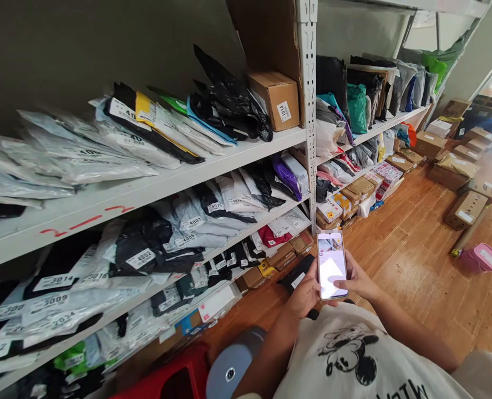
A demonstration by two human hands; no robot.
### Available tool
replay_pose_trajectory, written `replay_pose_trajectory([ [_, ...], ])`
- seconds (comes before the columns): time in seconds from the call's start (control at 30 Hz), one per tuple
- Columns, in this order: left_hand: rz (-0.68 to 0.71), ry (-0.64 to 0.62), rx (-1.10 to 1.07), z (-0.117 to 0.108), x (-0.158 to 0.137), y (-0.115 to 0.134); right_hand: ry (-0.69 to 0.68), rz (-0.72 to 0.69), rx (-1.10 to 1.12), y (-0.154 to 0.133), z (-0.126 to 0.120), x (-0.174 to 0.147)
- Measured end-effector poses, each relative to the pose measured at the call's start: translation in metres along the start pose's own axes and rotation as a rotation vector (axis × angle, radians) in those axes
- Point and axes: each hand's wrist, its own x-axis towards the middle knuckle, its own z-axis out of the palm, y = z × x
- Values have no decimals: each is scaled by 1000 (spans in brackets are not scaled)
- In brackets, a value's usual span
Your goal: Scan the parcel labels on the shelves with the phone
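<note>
A smartphone [331, 257] with a lit screen is held upright in front of my body, between both hands. My left hand [306, 291] is closed round its left edge, with the thumb by the lower screen. Closed on the right edge is my right hand [356, 277], its thumb lying over the bottom part of the display. The screen shows a picture strip at the top and a white area below, too small to read. Close behind the phone, a black parcel bag [294, 276] with a white label lies on the floor.
White metal shelves [246, 155] on the left carry many labelled parcel bags. A brown box [275, 102] stands on the upper shelf. Below sit a red stool [166, 374] and a round grey-blue object [231, 368]. Cartons [464, 210] and a pink bin [482, 257] stand on the wooden floor.
</note>
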Motion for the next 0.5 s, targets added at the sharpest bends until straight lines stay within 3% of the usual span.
replay_pose_trajectory([
  [0.2,-55,-86,-38,-22,10,-7,108,83,104,19,-5,12],
  [0.3,-118,-25,-59,-45,22,-26,147,173,80,26,-25,11],
  [0.37,-169,236,-95,-69,29,-45,154,243,39,26,-45,13],
  [0.47,-181,829,-176,-104,19,-77,112,353,-31,19,-80,28],
  [0.5,-160,962,-205,-111,9,-88,86,389,-52,17,-91,37],
])
